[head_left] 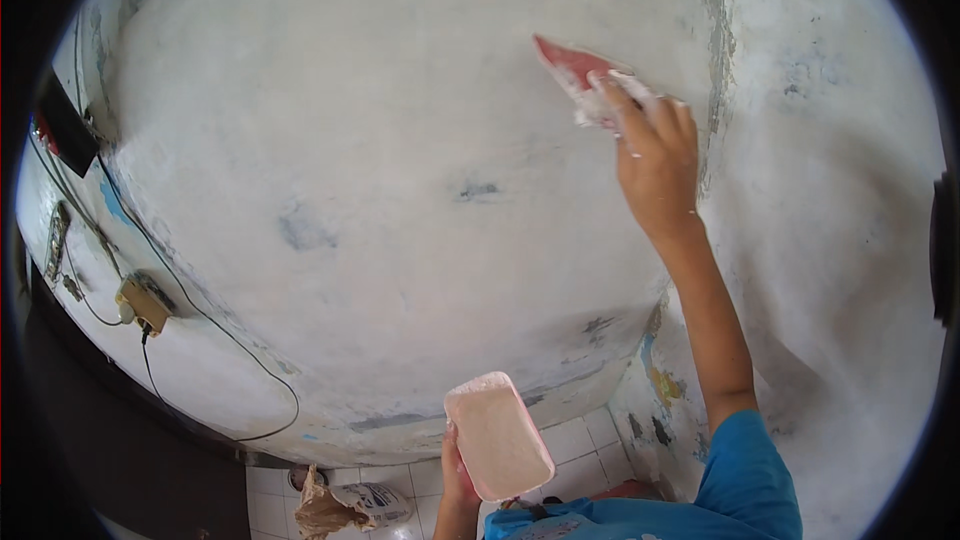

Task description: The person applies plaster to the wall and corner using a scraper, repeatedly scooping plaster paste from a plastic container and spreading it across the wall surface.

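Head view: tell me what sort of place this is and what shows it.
Probably an indoor room under renovation: the pale wall is marked with grey patches, the right hand holds a smeared red spreader, the left hand a pink tray of pale paste, and the floor is white tile.

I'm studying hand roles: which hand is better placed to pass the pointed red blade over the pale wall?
Probably the right hand: it grips the pointed red blade by the pale wall; the left hand holds the pink rectangular tray.
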Available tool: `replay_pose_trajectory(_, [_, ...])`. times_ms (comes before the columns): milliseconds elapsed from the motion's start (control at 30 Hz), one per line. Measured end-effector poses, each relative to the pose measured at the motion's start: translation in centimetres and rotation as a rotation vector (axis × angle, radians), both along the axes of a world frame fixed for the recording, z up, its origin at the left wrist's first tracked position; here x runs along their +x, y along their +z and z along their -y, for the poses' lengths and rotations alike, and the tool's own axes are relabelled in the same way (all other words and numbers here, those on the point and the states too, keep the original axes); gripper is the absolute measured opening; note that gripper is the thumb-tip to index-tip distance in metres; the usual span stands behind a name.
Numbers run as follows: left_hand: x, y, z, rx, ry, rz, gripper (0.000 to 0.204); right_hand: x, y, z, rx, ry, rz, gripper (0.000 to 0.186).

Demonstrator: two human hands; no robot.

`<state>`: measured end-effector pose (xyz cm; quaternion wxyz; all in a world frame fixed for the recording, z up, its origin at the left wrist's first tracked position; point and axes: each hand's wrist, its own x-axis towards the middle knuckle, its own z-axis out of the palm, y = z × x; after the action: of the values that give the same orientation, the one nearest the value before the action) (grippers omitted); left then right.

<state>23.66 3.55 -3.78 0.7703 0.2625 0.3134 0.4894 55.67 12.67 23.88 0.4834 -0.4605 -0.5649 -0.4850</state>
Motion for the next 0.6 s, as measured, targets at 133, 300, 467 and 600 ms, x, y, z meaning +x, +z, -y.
replay_pose_trajectory(133, [-0.1,-1.3,0.3,-0.016,0.04,0.005,0.061,-0.9,-4.6,-2.4,-0.053,-0.233,0.08,0.052])
replay_pose_trajectory(300, [-0.5,-1.7,0.4,-0.021,0.028,0.053,0.06,-2.1,-10.2,0.5,-0.248,-0.15,0.066,0.054])
replay_pose_trajectory(467, [-1.0,-1.0,0.9,-0.017,0.02,0.03,0.06,-1.0,0.3,0.5,-0.05,0.01,-0.088,0.047])
replay_pose_trajectory(600, [-0.7,-2.1,0.8,-0.021,0.041,0.001,0.061,-1.1,2.4,-2.8,0.044,-0.086,0.036,0.048])
